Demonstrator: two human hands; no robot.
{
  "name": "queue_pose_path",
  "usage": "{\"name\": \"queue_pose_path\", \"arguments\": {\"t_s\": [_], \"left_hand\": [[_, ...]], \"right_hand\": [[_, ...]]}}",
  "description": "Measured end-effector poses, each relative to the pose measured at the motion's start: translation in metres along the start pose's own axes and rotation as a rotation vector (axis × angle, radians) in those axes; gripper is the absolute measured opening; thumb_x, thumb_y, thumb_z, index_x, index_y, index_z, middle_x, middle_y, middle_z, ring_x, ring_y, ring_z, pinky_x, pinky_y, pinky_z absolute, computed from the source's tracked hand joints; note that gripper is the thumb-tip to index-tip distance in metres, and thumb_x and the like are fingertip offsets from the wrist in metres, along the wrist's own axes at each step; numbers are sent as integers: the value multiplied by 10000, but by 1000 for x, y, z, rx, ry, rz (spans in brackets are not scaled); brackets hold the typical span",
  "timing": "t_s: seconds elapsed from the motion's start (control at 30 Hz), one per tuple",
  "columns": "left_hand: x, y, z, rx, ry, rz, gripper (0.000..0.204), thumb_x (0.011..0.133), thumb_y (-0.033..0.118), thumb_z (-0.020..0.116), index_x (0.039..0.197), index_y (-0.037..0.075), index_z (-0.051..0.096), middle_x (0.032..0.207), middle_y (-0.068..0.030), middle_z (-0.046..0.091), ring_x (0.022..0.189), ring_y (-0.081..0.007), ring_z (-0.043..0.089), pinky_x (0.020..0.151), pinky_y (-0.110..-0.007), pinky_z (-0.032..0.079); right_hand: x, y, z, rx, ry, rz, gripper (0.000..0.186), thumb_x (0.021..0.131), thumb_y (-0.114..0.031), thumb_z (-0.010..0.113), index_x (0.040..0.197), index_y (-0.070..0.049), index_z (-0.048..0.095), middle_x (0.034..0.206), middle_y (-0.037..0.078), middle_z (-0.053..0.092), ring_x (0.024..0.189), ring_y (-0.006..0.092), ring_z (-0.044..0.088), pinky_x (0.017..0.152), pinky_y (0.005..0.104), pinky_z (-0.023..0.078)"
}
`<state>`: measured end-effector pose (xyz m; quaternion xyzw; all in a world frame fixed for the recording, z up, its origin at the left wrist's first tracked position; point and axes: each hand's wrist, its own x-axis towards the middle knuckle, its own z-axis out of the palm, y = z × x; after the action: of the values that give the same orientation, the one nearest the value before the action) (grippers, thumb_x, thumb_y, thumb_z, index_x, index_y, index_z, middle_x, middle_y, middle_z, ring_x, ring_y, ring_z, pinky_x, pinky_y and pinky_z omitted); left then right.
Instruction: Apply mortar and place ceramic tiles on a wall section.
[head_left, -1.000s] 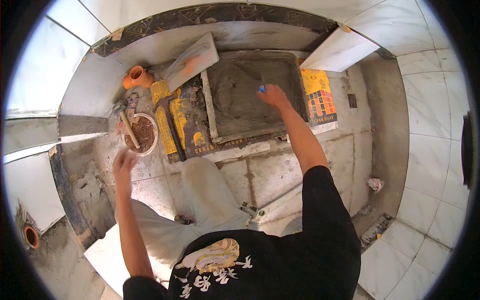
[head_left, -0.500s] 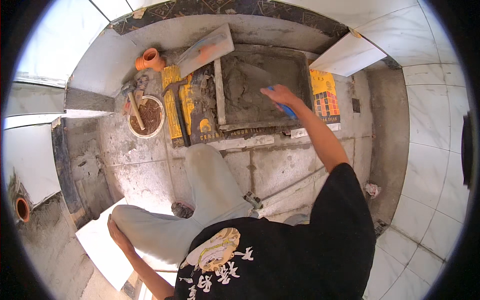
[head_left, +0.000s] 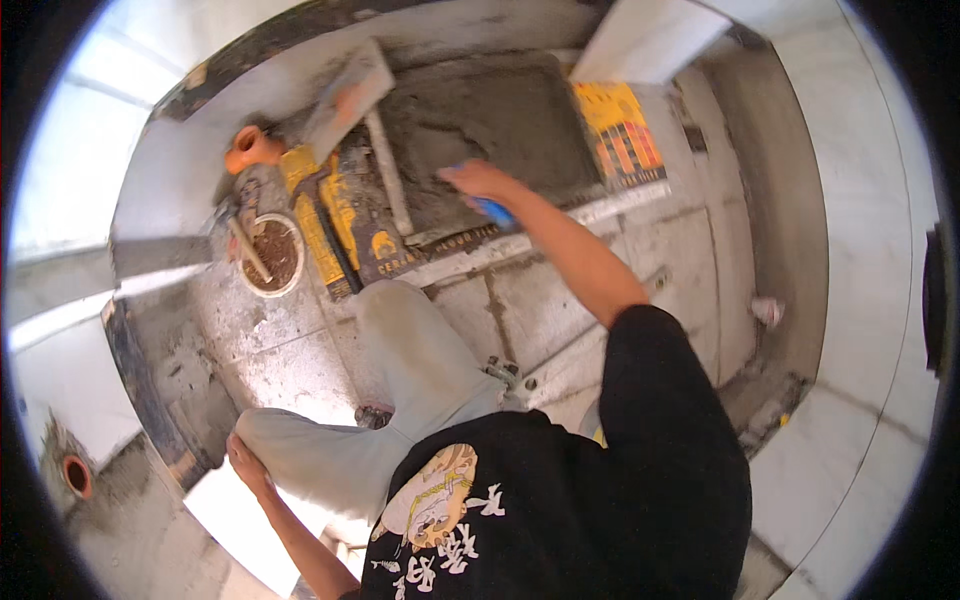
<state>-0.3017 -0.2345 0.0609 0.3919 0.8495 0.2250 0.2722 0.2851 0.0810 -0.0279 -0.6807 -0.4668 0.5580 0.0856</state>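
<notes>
My right hand (head_left: 478, 180) is wrapped round a blue-handled trowel (head_left: 494, 209), low over wet grey mortar (head_left: 520, 110). The mortar fills a shallow framed tray whose pale left rim (head_left: 388, 172) shows. The trowel's blade is hard to make out against the grey. My left hand (head_left: 248, 465) lies on the outside of my bent left knee with its fingers stretched along the trouser leg, holding nothing. Left of the tray, a claw hammer (head_left: 333, 240) with a dark handle rests on yellow and black printed bags (head_left: 305, 200).
A white bucket (head_left: 298, 238) with brown contents and a wooden-handled tool (head_left: 250, 250) stands at left. Behind it lies an orange pipe fitting (head_left: 250, 150). A smeared tile (head_left: 345, 100) and a white tile (head_left: 650, 40) lean near the tray. A crumpled wrapper (head_left: 768, 311) lies at right.
My right hand has moved left across the mortar with the trowel. The whole view has tilted and shifted. My left hand stays at the knee.
</notes>
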Motion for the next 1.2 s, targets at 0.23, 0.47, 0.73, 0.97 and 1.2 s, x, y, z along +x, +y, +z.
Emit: {"name": "queue_pose_path", "arguments": {"t_s": [0.23,0.47,0.73,0.97,1.2], "left_hand": [[31,-32,-4,211,-27,120,531,977,397,324,1147,-46,564,1123,-227,589,1007,-383,546,889,-426,411],[91,-39,-11,516,-230,96,604,949,480,357,1205,-35,540,1185,-293,547,1098,-426,527,918,-456,415],[82,42,38,594,-354,223,599,963,469,306,1175,-47,525,1130,-324,550,1043,-480,523,875,-492,420],[184,-82,40,549,-286,592,470,962,310,299,1252,2,503,1199,-273,538,1137,-415,497,933,-441,411],[149,-50,46,455,-305,373,579,971,413,244,1223,-41,499,1164,-253,560,1021,-390,557,869,-462,435]], "right_hand": [[-27,46,-12,-136,140,146,454,877,-384,497,796,35,652,726,204,643,668,338,644,661,451,501],[-35,39,43,-328,204,-98,349,846,-275,517,966,8,682,1106,200,632,945,338,635,817,462,509],[-49,75,75,-367,334,-32,386,875,-345,497,1016,-23,657,1141,177,612,1004,361,606,820,458,505],[-112,151,81,-26,868,122,491,912,-385,484,1166,24,579,1159,255,550,1082,395,544,922,545,410],[-232,314,172,285,794,954,923,764,-436,682,1414,27,218,1404,295,268,1288,437,330,1013,516,341]]}}
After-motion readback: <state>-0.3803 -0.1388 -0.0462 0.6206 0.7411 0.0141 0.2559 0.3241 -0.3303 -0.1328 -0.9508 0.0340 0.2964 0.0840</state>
